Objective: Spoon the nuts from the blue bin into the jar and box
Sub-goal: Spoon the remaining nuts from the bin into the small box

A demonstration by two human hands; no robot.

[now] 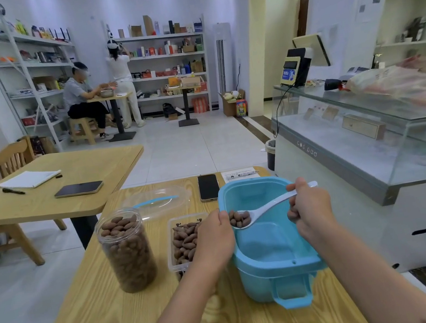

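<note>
Your right hand (309,209) is curled round the handle of a white spoon (262,210). The spoon's bowl carries a few brown nuts (239,218) and sits just above the left rim of the blue bin (270,238). Your left hand (214,240) grips that same left rim, thumb on the edge beside the spoon's bowl. The two hands are apart, with the bin's opening between them.

The bin stands at the right side of the wooden table (114,322), its right wall near the table's edge. The part of its inside that shows looks bare; your forearms cover some of the near rim. Just left of the bin lies a clear box (182,240) holding nuts; your left hand and wrist hide its right side. Further left stands a clear jar (127,250), upright, open and filled nearly to the top.

Behind the box lies a clear lid (157,201) with a blue strip. Beside it, a dark phone (208,187) lies flat, and a printed sheet (240,174) lies at the far edge; its text is too small to read.

Bare tabletop lies in front of the jar and box. A glass counter (368,138) stands near on the right, across a narrow gap from the table. Lettering on the counter's frame cannot be read reliably.
</note>
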